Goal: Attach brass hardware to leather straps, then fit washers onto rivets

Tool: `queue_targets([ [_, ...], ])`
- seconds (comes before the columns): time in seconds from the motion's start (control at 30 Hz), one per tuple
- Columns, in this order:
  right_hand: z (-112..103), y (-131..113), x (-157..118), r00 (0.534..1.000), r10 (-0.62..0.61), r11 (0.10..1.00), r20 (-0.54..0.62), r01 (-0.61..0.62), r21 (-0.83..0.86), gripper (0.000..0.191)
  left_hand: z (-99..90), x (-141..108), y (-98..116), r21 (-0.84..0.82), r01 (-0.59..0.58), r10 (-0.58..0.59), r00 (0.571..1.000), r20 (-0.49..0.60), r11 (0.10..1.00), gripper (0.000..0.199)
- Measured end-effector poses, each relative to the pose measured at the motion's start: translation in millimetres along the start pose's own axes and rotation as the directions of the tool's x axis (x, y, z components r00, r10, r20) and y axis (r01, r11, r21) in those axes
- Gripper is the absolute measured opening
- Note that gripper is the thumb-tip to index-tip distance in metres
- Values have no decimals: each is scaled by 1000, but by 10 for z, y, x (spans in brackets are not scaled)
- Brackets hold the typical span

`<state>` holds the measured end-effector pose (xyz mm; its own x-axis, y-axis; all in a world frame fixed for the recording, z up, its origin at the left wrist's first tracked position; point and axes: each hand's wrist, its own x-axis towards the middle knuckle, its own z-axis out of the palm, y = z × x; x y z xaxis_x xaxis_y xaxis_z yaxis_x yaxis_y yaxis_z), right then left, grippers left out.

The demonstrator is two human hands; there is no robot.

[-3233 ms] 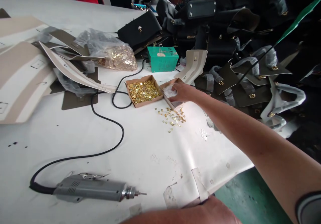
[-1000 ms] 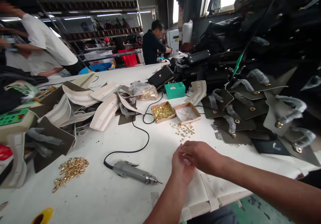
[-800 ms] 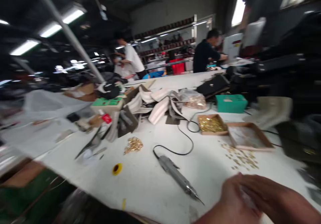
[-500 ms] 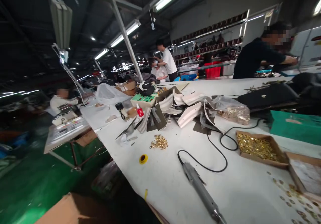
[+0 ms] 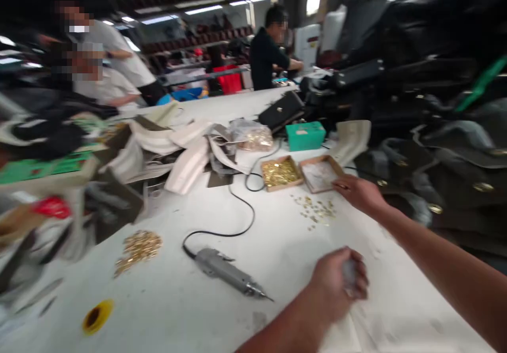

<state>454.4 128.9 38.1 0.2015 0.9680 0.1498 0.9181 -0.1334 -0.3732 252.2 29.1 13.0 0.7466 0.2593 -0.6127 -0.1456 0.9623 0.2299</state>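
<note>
My left hand point(image 5: 330, 284) is over the near part of the white table, fingers curled round a blurred greyish thing point(image 5: 349, 275) whose kind I cannot make out. Under its wrist lies a pale, flat piece point(image 5: 344, 337). Farther off, my right hand point(image 5: 361, 193) is at the near right corner of a small cardboard box point(image 5: 315, 188) with whitish contents. Its fingertips are pressed together, and what they hold, if anything, is too small to tell. Small gold-coloured metal pieces point(image 5: 315, 211) lie scattered left of this hand. A grey corded electric screwdriver point(image 5: 227, 273) rests to the left of my left hand.
Another box point(image 5: 267, 187) is full of gold pieces, and a gold pile point(image 5: 138, 247) lies at left near a yellow ring point(image 5: 98, 316). Curved pale pieces point(image 5: 190, 165) are heaped behind. Dark bags point(image 5: 396, 184) crowd the right. Co-workers point(image 5: 265, 57) stand and sit beyond the table.
The view has swung right. Both my hands have come into view, the left one round a greyish thing, the right one at the box corner. The screwdriver lies in place.
</note>
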Motion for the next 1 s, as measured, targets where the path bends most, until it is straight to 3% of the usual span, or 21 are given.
queue_targets([
  [0.1, -102, 329, -291, 985, 134, 990, -111, -137, -16, 27, 15, 77, 6, 16, 90, -90, 994, 58, 996, 20],
  [0.23, -22, 214, -411, 951, 156, 985, -267, -130, 113, 26, 5, 82, 74, 5, 164, -163, 981, 109, 987, 20],
  [0.47, 145, 180, -577, 970, 229, 962, -80, -213, 168, 21, 35, 75, 76, 42, 196, -200, 968, 150, 980, 23],
  [0.6, 178, 265, -509, 991, 132, 980, -2, -131, 147, 24, 40, 65, 79, 61, 201, -207, 968, 139, 978, 23],
  [0.73, 187, 283, -445, 993, 113, 987, 25, -115, 111, 20, 22, 69, 75, 76, 197, -206, 969, 136, 977, 24],
  [1.0, 121, 262, -417, 970, 223, 956, 99, -237, 174, 14, 8, 81, 69, 75, 192, -200, 972, 124, 978, 25],
])
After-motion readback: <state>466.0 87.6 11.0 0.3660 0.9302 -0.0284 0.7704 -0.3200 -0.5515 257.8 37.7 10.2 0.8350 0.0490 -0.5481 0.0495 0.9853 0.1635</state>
